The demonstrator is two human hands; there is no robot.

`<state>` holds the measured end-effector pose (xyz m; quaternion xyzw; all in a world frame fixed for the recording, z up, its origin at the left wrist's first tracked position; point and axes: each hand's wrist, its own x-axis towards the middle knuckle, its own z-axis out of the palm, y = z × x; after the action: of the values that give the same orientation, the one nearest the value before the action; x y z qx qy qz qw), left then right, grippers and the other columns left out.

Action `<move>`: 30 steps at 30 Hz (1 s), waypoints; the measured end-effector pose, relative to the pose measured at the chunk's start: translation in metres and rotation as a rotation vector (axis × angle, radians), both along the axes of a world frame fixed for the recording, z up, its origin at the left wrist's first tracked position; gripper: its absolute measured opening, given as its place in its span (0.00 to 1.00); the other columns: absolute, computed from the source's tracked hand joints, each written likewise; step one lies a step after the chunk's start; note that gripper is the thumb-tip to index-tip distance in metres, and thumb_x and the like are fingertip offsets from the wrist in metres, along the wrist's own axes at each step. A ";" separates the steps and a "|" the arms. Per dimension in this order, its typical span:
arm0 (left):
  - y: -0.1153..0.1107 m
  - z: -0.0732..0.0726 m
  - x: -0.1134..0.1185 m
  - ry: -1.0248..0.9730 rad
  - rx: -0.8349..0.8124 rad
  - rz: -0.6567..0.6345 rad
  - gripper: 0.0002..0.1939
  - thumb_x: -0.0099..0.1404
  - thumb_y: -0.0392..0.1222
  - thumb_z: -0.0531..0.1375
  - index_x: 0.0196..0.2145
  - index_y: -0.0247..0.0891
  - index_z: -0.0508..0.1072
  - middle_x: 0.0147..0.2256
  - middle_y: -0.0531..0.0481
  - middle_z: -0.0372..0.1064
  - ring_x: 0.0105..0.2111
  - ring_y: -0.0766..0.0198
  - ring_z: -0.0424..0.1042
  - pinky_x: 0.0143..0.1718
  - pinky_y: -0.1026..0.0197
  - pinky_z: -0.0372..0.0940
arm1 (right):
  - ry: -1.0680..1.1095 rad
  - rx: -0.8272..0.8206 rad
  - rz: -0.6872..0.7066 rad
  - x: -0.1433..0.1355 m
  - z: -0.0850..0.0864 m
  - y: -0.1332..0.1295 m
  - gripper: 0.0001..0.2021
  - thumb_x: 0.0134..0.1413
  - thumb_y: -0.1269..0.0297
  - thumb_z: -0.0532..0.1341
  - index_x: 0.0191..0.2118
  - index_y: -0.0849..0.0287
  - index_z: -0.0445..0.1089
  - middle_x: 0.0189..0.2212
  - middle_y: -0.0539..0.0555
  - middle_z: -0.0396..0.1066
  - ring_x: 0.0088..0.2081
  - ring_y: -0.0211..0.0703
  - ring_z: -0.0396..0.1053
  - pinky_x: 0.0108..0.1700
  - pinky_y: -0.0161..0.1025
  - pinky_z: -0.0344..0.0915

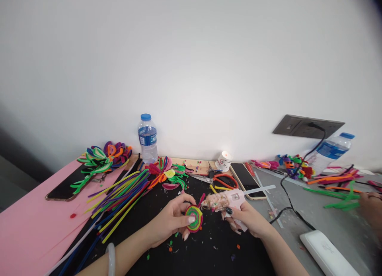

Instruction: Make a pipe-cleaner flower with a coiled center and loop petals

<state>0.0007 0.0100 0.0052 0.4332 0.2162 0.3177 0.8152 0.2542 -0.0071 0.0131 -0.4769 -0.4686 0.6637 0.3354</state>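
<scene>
Between the thumb and fingers of my left hand (176, 217) is a round coil of pipe cleaner (194, 219), with green, yellow and pink rings. A short pink pipe cleaner end sticks up from its top edge. My right hand (243, 217) is wrapped round a white glue gun (235, 198), its front part crusted with fuzzy coloured scraps. A clear glue stick (259, 189) juts from the back of the gun. The nozzle points left, close to the pink end; I cannot tell whether they touch.
Loose pipe cleaners (122, 202) and a pipe cleaner flower (164, 173) lie left. Orange-handled scissors (225, 180), a phone (246, 178) and a paper cup (223, 161) stand behind my hands. A water bottle (147, 138) is by the wall. At right are a black cable (288, 194), a white box (326, 252) and another person's hand (370, 208).
</scene>
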 end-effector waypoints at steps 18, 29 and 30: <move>0.000 0.000 0.000 0.001 0.010 0.004 0.14 0.57 0.40 0.63 0.38 0.40 0.62 0.29 0.54 0.63 0.19 0.74 0.61 0.19 0.69 0.60 | -0.055 0.086 -0.022 -0.001 -0.001 0.001 0.20 0.44 0.48 0.63 0.28 0.63 0.63 0.14 0.44 0.58 0.14 0.28 0.52 0.15 0.28 0.50; 0.000 0.001 0.000 -0.003 0.006 0.008 0.14 0.57 0.39 0.63 0.38 0.40 0.62 0.29 0.54 0.63 0.19 0.74 0.61 0.19 0.69 0.60 | -0.079 0.138 -0.048 0.003 -0.010 0.004 0.20 0.44 0.47 0.62 0.28 0.61 0.61 0.14 0.44 0.58 0.14 0.28 0.51 0.15 0.28 0.51; 0.000 0.000 0.000 -0.004 0.006 0.006 0.14 0.57 0.38 0.62 0.38 0.40 0.62 0.29 0.54 0.63 0.19 0.74 0.61 0.19 0.69 0.60 | -0.085 0.140 -0.055 0.003 -0.010 0.004 0.20 0.44 0.48 0.62 0.29 0.61 0.61 0.14 0.44 0.58 0.14 0.28 0.51 0.15 0.28 0.51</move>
<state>0.0007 0.0096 0.0057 0.4345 0.2149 0.3219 0.8133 0.2570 -0.0031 0.0032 -0.4927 -0.5144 0.5991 0.3657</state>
